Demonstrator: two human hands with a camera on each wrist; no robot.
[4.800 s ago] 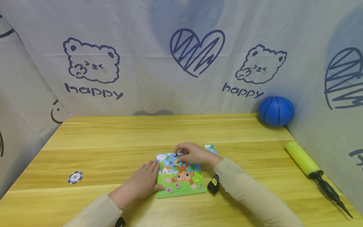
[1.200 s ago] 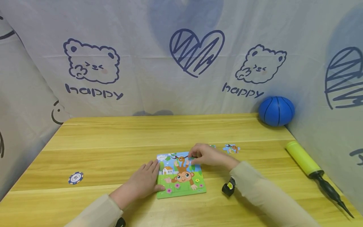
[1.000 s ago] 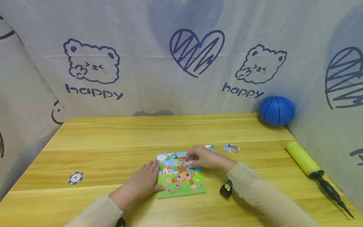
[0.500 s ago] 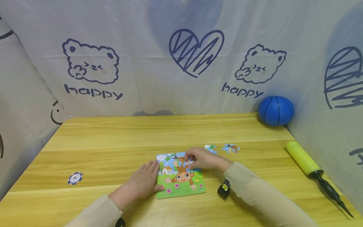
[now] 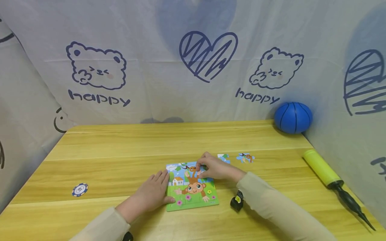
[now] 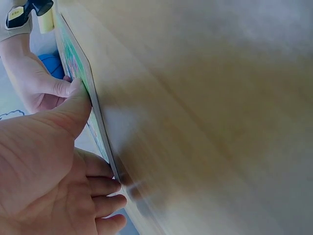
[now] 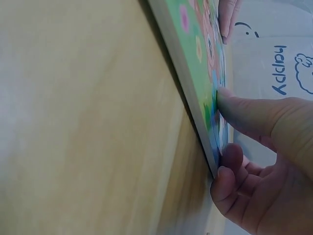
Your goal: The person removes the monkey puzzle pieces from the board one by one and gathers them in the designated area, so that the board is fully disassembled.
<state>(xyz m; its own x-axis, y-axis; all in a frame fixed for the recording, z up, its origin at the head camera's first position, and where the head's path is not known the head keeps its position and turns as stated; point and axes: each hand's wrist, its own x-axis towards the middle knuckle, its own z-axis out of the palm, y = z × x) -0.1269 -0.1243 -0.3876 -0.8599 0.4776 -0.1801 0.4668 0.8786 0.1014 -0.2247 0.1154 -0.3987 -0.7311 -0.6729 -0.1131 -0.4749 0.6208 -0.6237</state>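
Observation:
A square jigsaw puzzle board point(image 5: 193, 197) with a monkey picture lies flat on the table. My left hand point(image 5: 150, 192) rests at its left side, fingers extended along the edge and thumb over the lower left of the board. At the upper right corner my right hand point(image 5: 215, 168) pinches a puzzle piece, mostly hidden by the fingers, against the board. In the right wrist view the thumb point(image 7: 237, 105) and curled fingertips sit right at the picture surface and edge. Beyond that hand lie two loose pieces, a sky-and-leaf piece point(image 5: 223, 157) and a monkey-tail piece point(image 5: 246, 157).
A blue and white poker chip point(image 5: 80, 189) lies on the table point(image 5: 120, 144) to the left. A blue ball point(image 5: 293, 117) stands at the back right corner, with a yellow-green hand pump point(image 5: 324, 169) along the right edge. Printed curtains point(image 5: 156, 83) hang behind.
My right hand moved from the board's upper middle to its upper right corner, and the monkey-tail piece now lies on the table. Lately it shifts only slightly left. The left hand stays put.

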